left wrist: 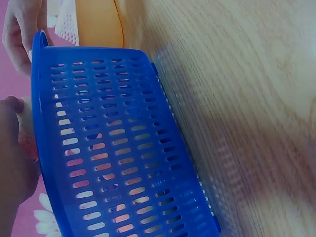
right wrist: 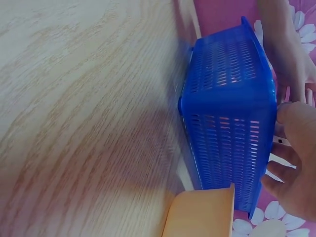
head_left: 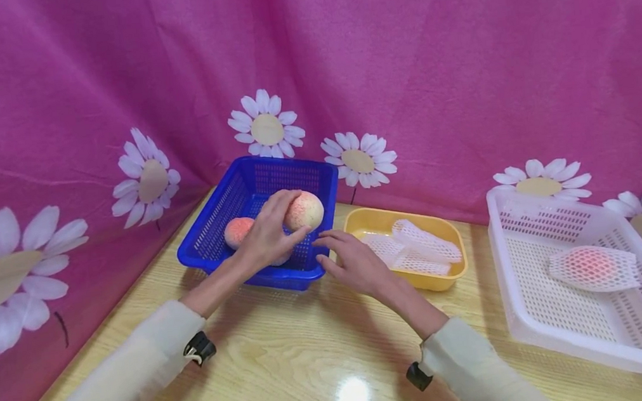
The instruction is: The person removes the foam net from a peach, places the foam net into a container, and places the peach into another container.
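My left hand [head_left: 269, 232] grips a pale, pink-blushed peach [head_left: 309, 210] between thumb and fingers, over the right part of a blue slotted basket [head_left: 193, 255]. Another peach [head_left: 237, 231] lies in the basket, left of that hand. Part of a further peach [head_left: 283, 258] shows beneath the hand. Close to the basket's right rim is my right hand [head_left: 357, 262], its fingers loosely bent with nothing between them. In the right wrist view, the right hand [right wrist: 296, 163] overlaps the basket rim. Basket wall [left wrist: 98, 123] hides most of the fruit in the left wrist view.
A yellow tub [head_left: 458, 274] holding white foam net sleeves [head_left: 424, 242] stands right of the blue basket. Farther right, a white slotted basket [head_left: 506, 302] contains a peach in a foam net [head_left: 593, 268]. A pink flowered cloth [head_left: 400, 60] hangs behind the wooden table [head_left: 289, 362].
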`<state>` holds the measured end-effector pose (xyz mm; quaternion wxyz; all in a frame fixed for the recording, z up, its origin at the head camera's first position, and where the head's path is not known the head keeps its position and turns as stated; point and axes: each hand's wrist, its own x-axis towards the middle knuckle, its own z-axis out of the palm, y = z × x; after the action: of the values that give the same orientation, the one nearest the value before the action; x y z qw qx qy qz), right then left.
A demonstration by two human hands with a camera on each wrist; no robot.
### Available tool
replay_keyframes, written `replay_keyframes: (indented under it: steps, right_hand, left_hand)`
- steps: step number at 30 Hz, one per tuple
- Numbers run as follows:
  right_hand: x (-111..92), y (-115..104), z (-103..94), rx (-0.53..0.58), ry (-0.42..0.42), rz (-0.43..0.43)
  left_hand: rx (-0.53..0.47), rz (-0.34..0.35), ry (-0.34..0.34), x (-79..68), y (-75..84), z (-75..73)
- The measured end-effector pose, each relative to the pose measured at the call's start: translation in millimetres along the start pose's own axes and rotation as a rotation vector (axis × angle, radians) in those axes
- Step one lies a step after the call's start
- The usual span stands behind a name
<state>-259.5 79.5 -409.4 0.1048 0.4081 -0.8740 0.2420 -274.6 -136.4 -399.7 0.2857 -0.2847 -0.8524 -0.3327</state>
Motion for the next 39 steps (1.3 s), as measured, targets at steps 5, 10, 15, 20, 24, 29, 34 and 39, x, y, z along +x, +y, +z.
replay_keyframes:
  steps: [5,10,15,20,24,29,34,39]
  right_hand:
    - [-0.2,0.0,-0.6,-0.063,-0.026,-0.012]
    - [-0.1,0.5,-0.6,-0.093,-0.038,-0.038]
    - [0.5,1.1,-0.1,-0.126,-0.029,-0.081]
    - [0.3,4.1,1.4,-0.164,-0.019,-0.164]
    - [0.6,6.2,1.4,-0.176,-0.029,-0.225]
    - [2.6,10.1,2.2,-0.192,-0.048,-0.306]
    - [5.1,14.4,3.8,-0.182,-0.045,-0.382]
    - [4.8,16.3,3.1,-0.187,-0.051,-0.391]
  left_hand:
    - [0.016,-0.016,-0.01,1.2,-6.0,1.0]
    - [0.034,-0.029,-0.034,1.8,-10.1,1.7]
    - [0.061,-0.014,-0.054,2.5,-15.9,3.1]
    - [0.073,-0.005,-0.083,4.7,-19.2,4.7]
    - [0.089,-0.008,-0.116,6.5,-20.9,6.8]
    - [0.113,-0.033,-0.16,7.5,-22.2,9.2]
    - [0.125,-0.037,-0.175,8.1,-23.8,12.1]
    - [0.135,-0.04,-0.194,9.3,-25.9,15.8]
